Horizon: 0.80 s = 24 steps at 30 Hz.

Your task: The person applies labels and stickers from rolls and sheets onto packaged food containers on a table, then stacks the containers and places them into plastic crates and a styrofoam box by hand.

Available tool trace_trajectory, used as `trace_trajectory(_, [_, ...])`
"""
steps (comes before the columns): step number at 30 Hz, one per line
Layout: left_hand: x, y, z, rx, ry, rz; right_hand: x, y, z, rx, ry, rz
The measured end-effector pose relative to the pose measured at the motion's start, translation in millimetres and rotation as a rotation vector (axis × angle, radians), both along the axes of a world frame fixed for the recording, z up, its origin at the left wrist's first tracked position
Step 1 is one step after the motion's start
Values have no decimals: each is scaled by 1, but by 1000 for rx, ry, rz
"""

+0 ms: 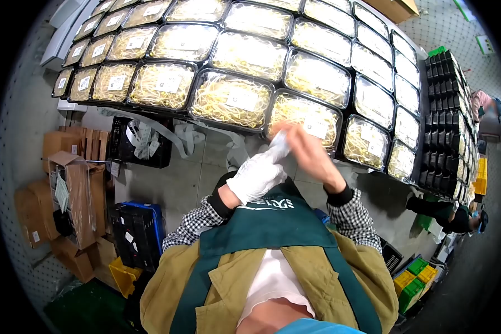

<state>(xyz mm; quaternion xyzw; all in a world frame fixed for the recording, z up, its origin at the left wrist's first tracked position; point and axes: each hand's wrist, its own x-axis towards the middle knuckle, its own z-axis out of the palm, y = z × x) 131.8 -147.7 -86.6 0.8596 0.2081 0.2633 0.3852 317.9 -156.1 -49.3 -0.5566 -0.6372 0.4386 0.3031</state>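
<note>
My left hand [257, 177] wears a white glove and is raised in front of the apron [267, 222], its fingers pointing up towards the trays. Bare and blurred by motion, my right hand [312, 157] is close to the left fingertips. Something whitish [280, 146] lies between the two hands; whether it is glove or a separate item I cannot tell. Just beyond them is a labelled black tray of bean sprouts [323, 123] under clear film, in the front row of many such packs.
Stacked black trays [442, 122] stand at the right. Two other people are there, one in dark clothes [442, 212], one in pink [482, 104]. At the left are cardboard boxes [75, 200], a black crate [136, 234] and hanging label strips [143, 140]. Yellow-green crates [414, 283] sit lower right.
</note>
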Motion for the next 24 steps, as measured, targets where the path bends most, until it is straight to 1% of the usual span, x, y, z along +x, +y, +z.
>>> trace_trajectory(1, [-1, -5, -6, -66, 2, 65, -4, -6, 14, -41, 125, 250])
trace_trajectory(2, [-2, -9, -12, -133, 0, 131, -5, -8, 36, -241, 237, 399])
trace_trajectory(3, [-8, -10, -15, -262, 4, 67, 0, -4, 33, -3, 95, 285])
trace_trajectory(5, [-19, -3, -9, -45, -19, -46, 17, 19, 18, 462, -197, 37])
trace_trajectory(6, [-21, -2, -10, -150, -31, -76, 30, 31, 7, 504, -300, -1])
trace_trajectory(7, [-22, 1, -4, -200, -12, -59, 41, 42, -3, 549, -405, -34])
trace_trajectory(9, [-26, 4, 15, -307, 29, -15, 47, 53, -19, 513, -473, -24])
trace_trajectory(10, [-26, 4, 19, -461, -8, 4, 48, 55, -23, 493, -503, -18])
trace_trajectory(13, [-26, 6, 32, -535, -164, 104, 34, 53, -27, 574, -660, -108])
trace_trajectory(14, [-26, 7, 29, -453, -177, 114, 30, 50, -26, 518, -725, -135])
trace_trajectory(17, [-24, 9, 29, -450, -150, 203, 24, 44, -30, 484, -767, -277])
trace_trajectory(18, [-18, 8, 31, -472, -183, 285, 22, 44, -27, 536, -735, -335])
trace_trajectory(21, [-10, 13, 32, -475, -269, 420, 12, 26, -5, 177, -163, -443])
trace_trajectory(22, [-9, 16, 36, -406, -290, 463, 4, 18, 13, 9, 71, -299])
trace_trajectory(23, [-6, 18, 27, -370, -279, 539, -6, 7, 27, -163, 304, -152])
trace_trajectory(24, [-6, 20, 28, -431, -285, 530, -12, -2, 24, -112, 351, -120])
